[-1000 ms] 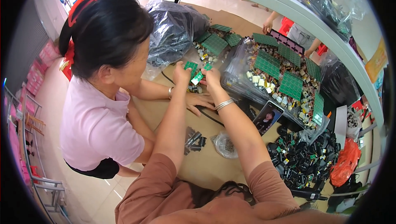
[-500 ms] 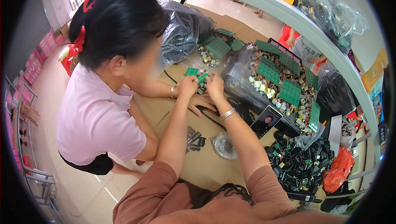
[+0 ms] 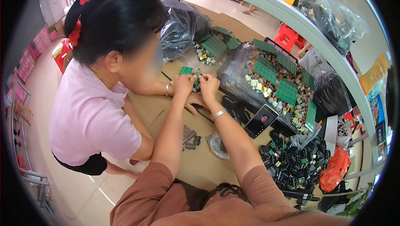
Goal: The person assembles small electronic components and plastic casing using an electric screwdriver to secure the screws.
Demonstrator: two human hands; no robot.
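Note:
My left hand (image 3: 183, 85) is closed, gripping a small green circuit board (image 3: 186, 71) at its near edge. My right hand (image 3: 209, 88) wears silver bangles and is pinched close beside it, fingertips against small parts at the board's right side; what it grips is too small to make out. A co-worker (image 3: 93, 113) in a pink top leans in from the left. That person's hand (image 3: 194, 100) lies on the table just below my hands, partly hidden by my forearms.
Green panels (image 3: 265, 70) lie on piled wired parts in a plastic-lined box. A phone (image 3: 261, 121) leans upright near a heap of black parts (image 3: 291, 163). Dark tube pieces (image 3: 191, 140) and a clear bag (image 3: 217, 146) lie between my arms. A grey shelf edge (image 3: 308, 18) arches overhead.
The whole view has shifted slightly, moving most things left. My fingertips have come a little closer together at the board. A red stool shows more fully in the background as a person there has moved.

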